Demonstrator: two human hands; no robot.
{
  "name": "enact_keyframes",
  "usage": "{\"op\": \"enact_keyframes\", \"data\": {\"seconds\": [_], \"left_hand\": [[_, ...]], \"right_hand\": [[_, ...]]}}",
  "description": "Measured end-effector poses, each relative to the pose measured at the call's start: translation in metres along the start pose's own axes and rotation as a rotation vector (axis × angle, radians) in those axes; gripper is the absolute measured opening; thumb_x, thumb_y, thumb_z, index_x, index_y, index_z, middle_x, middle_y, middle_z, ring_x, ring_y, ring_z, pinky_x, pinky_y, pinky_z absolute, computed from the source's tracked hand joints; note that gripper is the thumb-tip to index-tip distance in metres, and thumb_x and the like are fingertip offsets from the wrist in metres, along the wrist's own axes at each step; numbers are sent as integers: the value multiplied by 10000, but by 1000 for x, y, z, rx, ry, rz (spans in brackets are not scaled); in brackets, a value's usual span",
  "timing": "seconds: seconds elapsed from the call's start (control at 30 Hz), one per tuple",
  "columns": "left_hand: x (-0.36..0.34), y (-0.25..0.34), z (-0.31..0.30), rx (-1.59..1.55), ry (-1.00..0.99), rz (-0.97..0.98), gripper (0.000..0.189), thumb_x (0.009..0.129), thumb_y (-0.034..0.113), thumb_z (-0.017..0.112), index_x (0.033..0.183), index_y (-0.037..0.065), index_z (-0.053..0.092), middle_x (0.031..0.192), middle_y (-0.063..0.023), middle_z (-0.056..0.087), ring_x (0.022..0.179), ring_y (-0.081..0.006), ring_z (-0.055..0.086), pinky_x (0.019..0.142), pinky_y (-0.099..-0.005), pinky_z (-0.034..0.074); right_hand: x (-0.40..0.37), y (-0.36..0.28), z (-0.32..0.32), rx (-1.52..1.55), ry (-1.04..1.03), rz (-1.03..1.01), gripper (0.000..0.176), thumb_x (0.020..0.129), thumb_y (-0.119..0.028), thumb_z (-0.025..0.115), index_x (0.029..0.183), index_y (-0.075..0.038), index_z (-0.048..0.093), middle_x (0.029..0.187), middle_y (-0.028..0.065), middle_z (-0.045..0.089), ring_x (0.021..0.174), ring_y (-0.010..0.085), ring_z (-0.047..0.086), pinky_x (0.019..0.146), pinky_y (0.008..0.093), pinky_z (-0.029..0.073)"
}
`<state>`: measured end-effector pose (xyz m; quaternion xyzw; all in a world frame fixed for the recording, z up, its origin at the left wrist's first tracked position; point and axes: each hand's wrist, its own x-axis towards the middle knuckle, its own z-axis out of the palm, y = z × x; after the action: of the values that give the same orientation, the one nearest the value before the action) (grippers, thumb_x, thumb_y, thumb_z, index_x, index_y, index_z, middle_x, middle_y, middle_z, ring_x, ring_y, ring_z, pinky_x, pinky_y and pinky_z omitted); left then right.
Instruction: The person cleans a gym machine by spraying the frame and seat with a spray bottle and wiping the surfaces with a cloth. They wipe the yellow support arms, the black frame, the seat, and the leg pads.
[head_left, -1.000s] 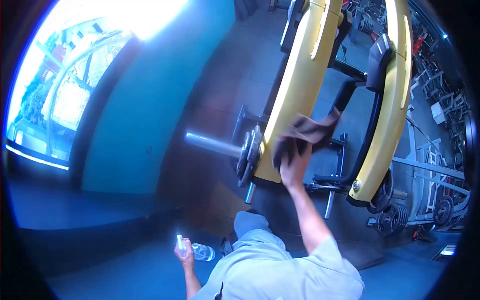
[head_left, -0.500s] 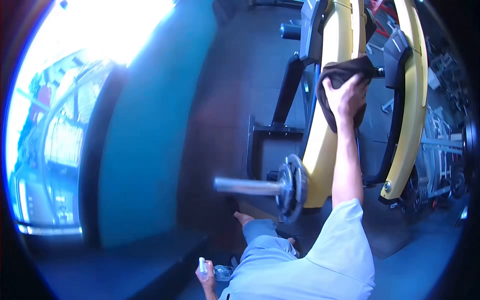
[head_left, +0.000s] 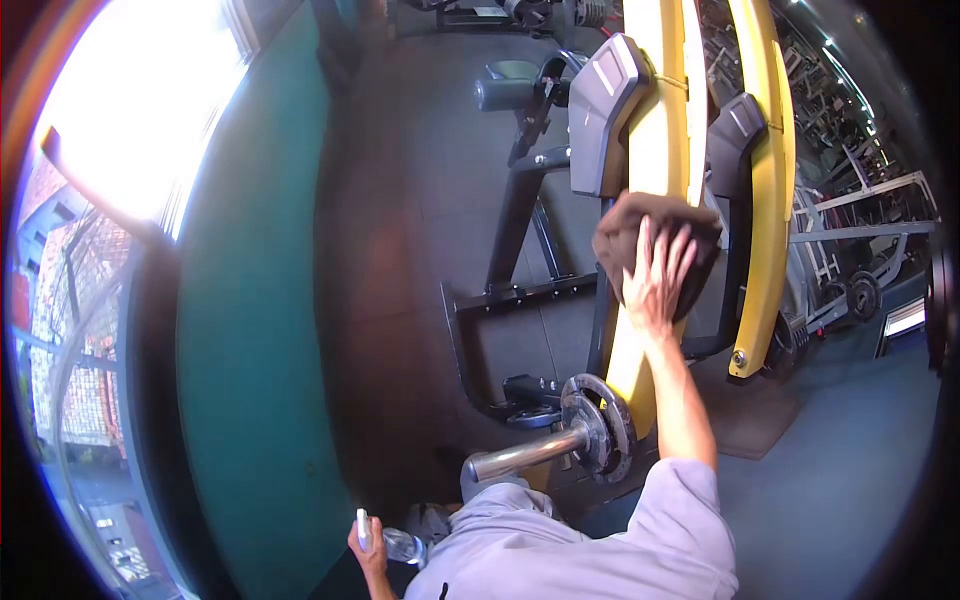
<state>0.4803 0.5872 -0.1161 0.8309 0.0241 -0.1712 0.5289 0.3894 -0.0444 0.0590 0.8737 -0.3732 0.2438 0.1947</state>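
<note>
Brown cloth (head_left: 625, 225) lies pressed flat under the spread-open right hand (head_left: 655, 285) against the yellow machine arm (head_left: 660, 130), whose length runs away from the person, while the far lower left hand (head_left: 368, 548) grips a spray bottle (head_left: 403, 545).

No writing can be read anywhere. The yellow machine (head_left: 658, 150) and the spray bottle (head_left: 398, 545) show no legible label.

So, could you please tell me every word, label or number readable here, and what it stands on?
No text is readable. The yellow metal machine arm, the dark brown cloth under the right hand and the clear plastic spray bottle in the left hand show no legible print; any marks on the round black weight plate are too blurred.
</note>
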Motion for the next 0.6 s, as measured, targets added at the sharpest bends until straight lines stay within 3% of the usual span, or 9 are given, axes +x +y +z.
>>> {"op": "enact_keyframes", "data": {"seconds": [0.1, 0.17, 0.23, 0.27, 0.33, 0.43, 0.47, 0.5, 0.6], "left_hand": [[56, 41, 6, 176, -167, 145, 190, 929, 186, 697, 843, 33, 624, 715, -7, 554, 636, -91, 489, 578, -283, 409], [97, 86, 19, 185, -317, 158, 174, 908, 164, 707, 823, 33, 632, 707, -34, 556, 649, -116, 505, 580, -313, 412], [134, 126, 46, 310, -444, 414, 143, 866, 121, 708, 783, 39, 626, 696, -89, 554, 630, -203, 525, 576, -371, 417], [154, 151, 68, 325, -533, 624, 167, 845, 106, 694, 751, 31, 578, 678, -104, 503, 609, -248, 498, 565, -392, 401], [189, 211, 125, 280, -701, 938, 155, 787, 54, 660, 709, 29, 529, 679, -150, 483, 624, -366, 477, 580, -449, 398], [234, 316, 231, 89, -847, 1158, 196, 824, 83, 689, 712, 42, 533, 672, -141, 491, 630, -353, 488, 596, -443, 407], [251, 342, 275, -13, -818, 1333, 205, 840, 100, 686, 714, 38, 537, 665, -137, 500, 608, -351, 477, 581, -434, 404], [257, 384, 310, -56, -814, 1412, 203, 844, 103, 689, 717, 41, 542, 651, -135, 502, 600, -345, 484, 576, -426, 408], [269, 477, 402, -286, -873, 1382, 176, 850, 148, 694, 753, 41, 593, 664, -141, 547, 619, -328, 532, 598, -419, 438]], "right_hand": [[82, 1, 8, 28, 198, 14, 948, 729, -217, 822, 1532, -101, 332, 1518, 209, 376, 1445, 503, 216, 1168, 641, 186], [138, 7, 14, 187, 414, 39, 756, 800, -194, 764, 1472, -75, 440, 1491, 235, 423, 1416, 537, 260, 1160, 622, 228], [200, 23, 35, 436, 650, -87, 550, 905, -218, 656, 1396, -13, 516, 1335, 294, 552, 1336, 525, 400, 1123, 541, 336], [223, 21, 38, 580, 547, 164, 499, 947, -265, 585, 1351, 23, 536, 1267, 313, 582, 1278, 509, 463, 1087, 500, 377], [246, 6, 17, 836, 374, 407, 526, 1001, -359, 470, 1278, 79, 560, 1165, 342, 618, 1182, 482, 549, 1018, 448, 432], [248, 7, 18, 927, 397, 461, 606, 1013, -441, 404, 1229, 97, 582, 1195, 326, 620, 1165, 443, 571, 1005, 427, 431], [242, 13, 18, 893, 395, 507, 615, 1014, -450, 405, 1240, 95, 578, 1218, 312, 618, 1177, 426, 569, 1015, 422, 425], [240, 14, 14, 861, 386, 542, 623, 1014, -459, 406, 1252, 92, 574, 1241, 299, 615, 1190, 410, 567, 1025, 418, 419], [244, 27, 15, 941, 325, 632, 638, 1019, -475, 411, 1302, 79, 551, 1291, 244, 610, 1215, 334, 566, 1041, 378, 410]]}}
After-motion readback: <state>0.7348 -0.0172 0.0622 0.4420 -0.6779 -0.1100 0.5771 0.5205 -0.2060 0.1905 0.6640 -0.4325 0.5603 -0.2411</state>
